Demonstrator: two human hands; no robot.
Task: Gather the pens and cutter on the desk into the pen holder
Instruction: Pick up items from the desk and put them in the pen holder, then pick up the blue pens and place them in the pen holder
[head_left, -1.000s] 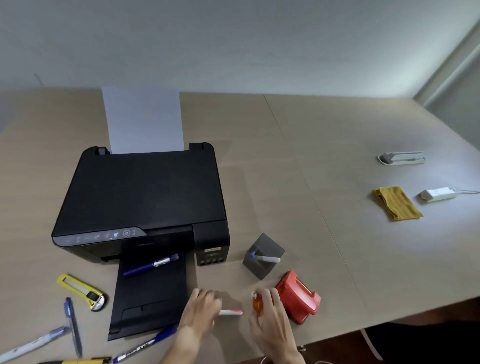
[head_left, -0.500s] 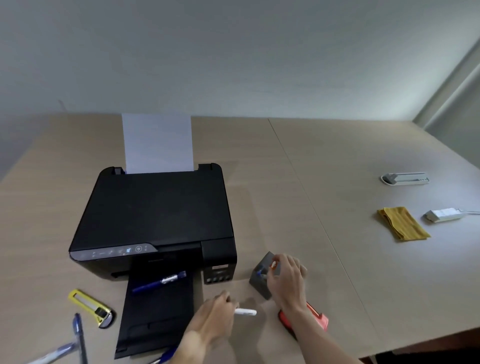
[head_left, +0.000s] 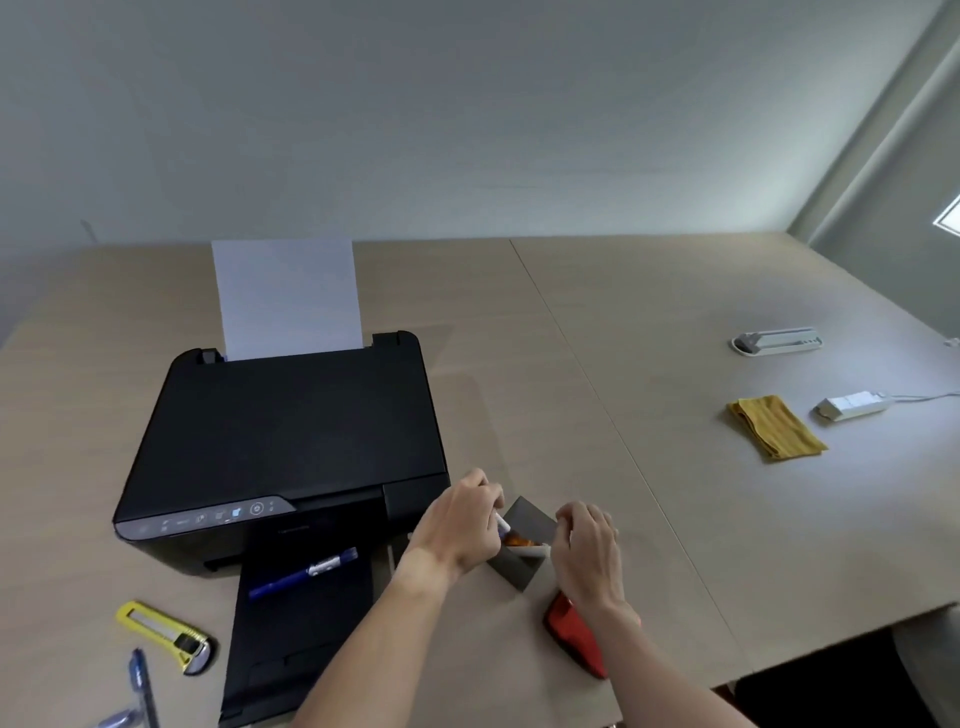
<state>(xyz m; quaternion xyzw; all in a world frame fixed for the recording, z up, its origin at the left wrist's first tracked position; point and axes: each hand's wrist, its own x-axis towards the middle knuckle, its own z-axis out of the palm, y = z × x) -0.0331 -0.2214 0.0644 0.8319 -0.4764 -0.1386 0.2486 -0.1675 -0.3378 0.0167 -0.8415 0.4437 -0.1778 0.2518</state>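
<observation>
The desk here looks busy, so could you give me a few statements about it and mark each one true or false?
1. The yellow cutter is already in the pen holder. False: it lies on the desk, left of the printer tray.
2. A blue pen rests on the printer's output tray. True.
3. The left hand is at the pen holder with a white pen. True.
4. The folded cloth is red. False: it is yellow.
5. Paper stands in the printer's rear feed. True.

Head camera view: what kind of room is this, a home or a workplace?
Probably an office or study. A black printer loaded with paper sits on a big pale desk, with a yellow cutter and pens around a grey pen holder.
</observation>
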